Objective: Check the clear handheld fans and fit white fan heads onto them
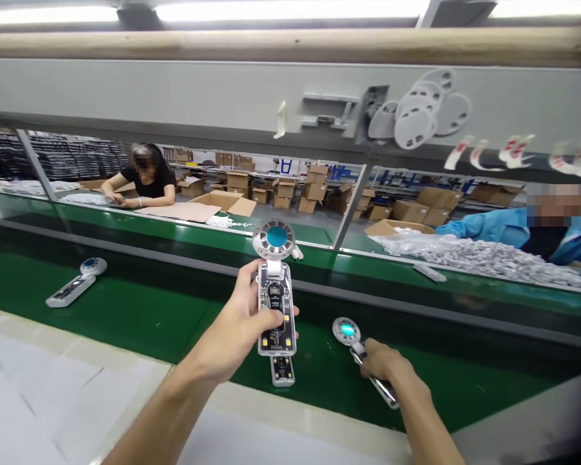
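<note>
My left hand [239,316] is closed around what looks like a small handheld fan [277,307], held upright before me. Its round vented head has a blue centre, and the body shows a dark circuit board, with my thumb pressed on its front. Behind and below it, the lower end of another such body [283,372] rests on the green belt [213,342]. To the right, my right hand [385,361] grips a second fan [347,330] by its body, tilted low over the belt. That one's centre glows cyan; my fingers hide part of its body.
Another similar fan [72,290] lies on the belt at left. Across the line, one person [145,177] works beside an open carton [230,201]; another in a blue sleeve [484,223] sits behind a pile of pale parts [474,255]. A grey beam [126,90] crosses overhead.
</note>
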Tool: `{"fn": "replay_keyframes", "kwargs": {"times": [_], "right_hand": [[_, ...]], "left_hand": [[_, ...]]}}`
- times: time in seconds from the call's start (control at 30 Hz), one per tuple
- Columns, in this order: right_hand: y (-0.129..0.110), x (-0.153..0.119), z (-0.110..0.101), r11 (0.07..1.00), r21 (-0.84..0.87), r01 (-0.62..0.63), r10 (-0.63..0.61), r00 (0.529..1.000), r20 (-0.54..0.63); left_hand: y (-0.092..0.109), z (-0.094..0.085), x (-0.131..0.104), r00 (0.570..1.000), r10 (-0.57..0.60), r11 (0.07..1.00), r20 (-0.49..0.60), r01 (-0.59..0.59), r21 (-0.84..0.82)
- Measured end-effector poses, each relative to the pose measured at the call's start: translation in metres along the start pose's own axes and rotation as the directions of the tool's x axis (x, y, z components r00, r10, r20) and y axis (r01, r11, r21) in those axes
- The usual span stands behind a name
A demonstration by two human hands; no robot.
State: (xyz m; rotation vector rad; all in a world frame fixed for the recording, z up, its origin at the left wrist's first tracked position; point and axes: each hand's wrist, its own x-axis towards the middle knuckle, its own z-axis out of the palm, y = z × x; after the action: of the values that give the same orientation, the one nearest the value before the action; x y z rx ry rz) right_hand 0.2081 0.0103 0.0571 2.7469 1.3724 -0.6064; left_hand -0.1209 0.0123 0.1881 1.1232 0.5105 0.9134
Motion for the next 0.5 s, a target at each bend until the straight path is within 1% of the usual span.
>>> {"fn": "replay_keyframes", "kwargs": {"times": [0.1,0.17,0.2,0.23,0.27,0.3,0.33,0.37,0.4,0.43,0.5], "right_hand": [[-0.012,-0.005,0.001,0.993,0.098,0.065,-0.072,0.995,0.070],[-0.024,-0.011,-0.001,0.969,0.201,0.142,-0.158,0.985,0.065],[-0.030,-0.016,-0.004,0.945,0.275,0.175,-0.198,0.978,0.059],[-0.037,-0.023,-0.007,0.901,0.386,0.198,-0.239,0.969,0.061],[-0.044,-0.030,-0.011,0.828,0.521,0.207,-0.284,0.956,0.070],[-0.050,-0.039,-0.016,0.709,0.678,0.195,-0.337,0.938,0.082],[-0.056,-0.048,-0.021,0.558,0.813,0.168,-0.396,0.914,0.083],[-0.061,-0.057,-0.027,0.416,0.899,0.140,-0.448,0.892,0.068],[-0.066,-0.066,-0.032,0.301,0.947,0.116,-0.487,0.872,0.048],[-0.069,-0.075,-0.036,0.225,0.969,0.107,-0.513,0.858,0.024],[-0.073,-0.091,-0.044,0.138,0.984,0.117,-0.538,0.843,-0.025]], "left_hand": [[0.000,0.000,-0.002,0.999,0.026,1.000,0.039,-0.027,0.015],[0.000,0.001,-0.002,0.999,0.021,1.000,0.049,-0.022,0.013],[0.001,0.001,-0.001,0.999,0.018,1.000,0.045,-0.018,0.012],[0.001,0.002,-0.001,0.999,0.015,1.000,0.037,-0.015,0.015],[0.001,0.002,0.000,1.000,0.012,1.000,0.027,-0.013,0.021],[0.001,0.002,0.000,1.000,0.011,1.000,0.015,-0.011,0.029],[0.000,0.002,0.001,1.000,0.009,0.999,0.001,-0.009,0.037],[-0.001,0.003,0.002,1.000,0.007,0.999,-0.012,-0.007,0.042],[-0.002,0.003,0.002,1.000,0.006,0.999,-0.024,-0.005,0.046],[-0.003,0.003,0.003,0.999,0.003,0.999,-0.034,-0.001,0.051],[-0.005,0.004,0.004,0.999,-0.005,0.998,-0.050,0.009,0.064]]}}
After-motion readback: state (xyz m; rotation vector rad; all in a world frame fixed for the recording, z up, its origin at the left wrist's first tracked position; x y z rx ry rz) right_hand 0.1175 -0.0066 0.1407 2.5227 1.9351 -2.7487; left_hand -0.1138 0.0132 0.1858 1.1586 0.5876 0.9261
